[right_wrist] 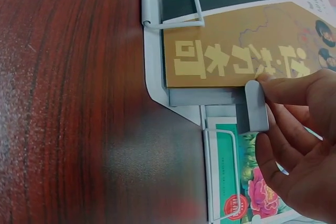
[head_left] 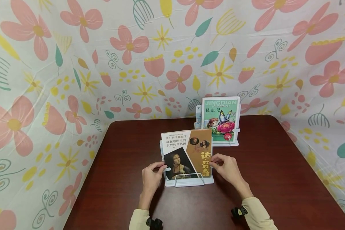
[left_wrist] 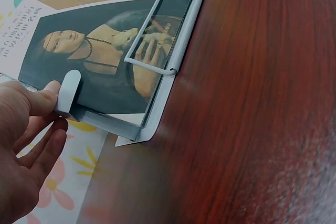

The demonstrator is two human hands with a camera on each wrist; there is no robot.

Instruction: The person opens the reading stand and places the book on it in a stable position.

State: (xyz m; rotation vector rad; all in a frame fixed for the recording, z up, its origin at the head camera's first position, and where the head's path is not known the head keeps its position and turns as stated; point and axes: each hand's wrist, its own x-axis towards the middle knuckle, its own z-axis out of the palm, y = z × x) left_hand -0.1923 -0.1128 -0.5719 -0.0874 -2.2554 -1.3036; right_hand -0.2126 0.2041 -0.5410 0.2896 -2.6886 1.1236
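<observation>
A white book stand (head_left: pixel 208 181) holds a brown, white and black art book (head_left: pixel 199 153), leaning back, with a wire bracket (left_wrist: pixel 149 67) across its lower front. At the book's left edge, my left hand (head_left: pixel 151 177) pinches the stand's small side clip (left_wrist: pixel 69 94) between thumb and fingers; the clip laps over the cover. On the opposite edge, my right hand (head_left: pixel 229 168) grips the matching side clip (right_wrist: pixel 256 106), its fingers around the clip beside the book. The right clip is hidden by the hand in the head view.
Behind and to the right, a green book (head_left: pixel 218 111) with a butterfly and flower leans on a second white stand (head_left: pixel 198 118). Both stand on a dark wooden table (head_left: pixel 118 153). Floral cloth (head_left: pixel 161 80) surrounds the table's back and sides. Each wrist wears a black strap.
</observation>
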